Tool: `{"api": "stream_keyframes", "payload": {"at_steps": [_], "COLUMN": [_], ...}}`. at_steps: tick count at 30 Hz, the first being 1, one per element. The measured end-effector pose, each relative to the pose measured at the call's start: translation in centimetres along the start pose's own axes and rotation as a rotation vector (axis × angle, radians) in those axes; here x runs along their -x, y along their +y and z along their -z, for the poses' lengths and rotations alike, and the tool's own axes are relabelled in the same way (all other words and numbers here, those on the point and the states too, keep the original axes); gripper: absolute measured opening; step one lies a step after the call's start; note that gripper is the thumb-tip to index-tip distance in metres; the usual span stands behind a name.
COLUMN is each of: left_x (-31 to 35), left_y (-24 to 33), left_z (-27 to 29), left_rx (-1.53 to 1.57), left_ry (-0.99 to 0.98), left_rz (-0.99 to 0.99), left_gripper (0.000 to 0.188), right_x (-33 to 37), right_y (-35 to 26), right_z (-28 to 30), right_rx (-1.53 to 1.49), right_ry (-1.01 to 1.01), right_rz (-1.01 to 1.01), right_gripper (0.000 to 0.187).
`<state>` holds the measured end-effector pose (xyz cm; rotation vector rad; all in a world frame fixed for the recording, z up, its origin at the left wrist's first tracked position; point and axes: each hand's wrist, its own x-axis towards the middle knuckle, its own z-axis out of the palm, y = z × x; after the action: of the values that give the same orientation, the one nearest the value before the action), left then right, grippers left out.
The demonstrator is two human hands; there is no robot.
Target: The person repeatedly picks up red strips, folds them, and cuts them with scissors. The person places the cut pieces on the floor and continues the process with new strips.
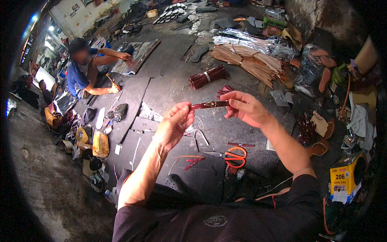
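Note:
A short dark red strap (197, 107) with a gold-coloured buckle-like fitting (211, 104) is stretched level between my hands, above the dark work surface. My left hand (174, 124) pinches its left end between thumb and fingers. The right end is gripped by my right hand (249, 109), fingers bent around it. Just behind my right hand lie the ends of a red strap bundle (225, 90), partly hidden. Below are scissors with orange handles (236, 157), blades pointing left. Small red strap pieces (194, 162) and another dark red strap (241, 144) lie near the scissors.
Beyond my hands lies a tied bundle of dark red straps (207, 77), with brown strips (246, 60) and silver strips (242, 39) farther back. A person (82, 66) works at the left. A yellow can (346, 177) stands right; a yellowish container (100, 144) sits left.

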<state>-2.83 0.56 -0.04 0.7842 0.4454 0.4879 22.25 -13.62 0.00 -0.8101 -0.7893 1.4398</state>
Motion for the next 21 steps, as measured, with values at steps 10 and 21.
{"api": "stream_keyframes", "payload": {"at_steps": [10,21], "left_x": [0.7,-0.6], "left_y": [-4.0,-1.9], "left_z": [-1.3,1.5], "left_rx": [0.373,-0.302], "left_ry": [0.041,0.382], "left_rz": [0.239,-0.027], "left_gripper": [0.029,0.021], "right_x": [-1.8,-0.5], "right_y": [5.7,3.7], "right_z": [-0.8,0.6], "right_rx": [-0.355,0.371], "right_ry": [-0.147,0.001], "right_rz": [-0.013,-0.047], "right_gripper": [0.029,0.021]}}
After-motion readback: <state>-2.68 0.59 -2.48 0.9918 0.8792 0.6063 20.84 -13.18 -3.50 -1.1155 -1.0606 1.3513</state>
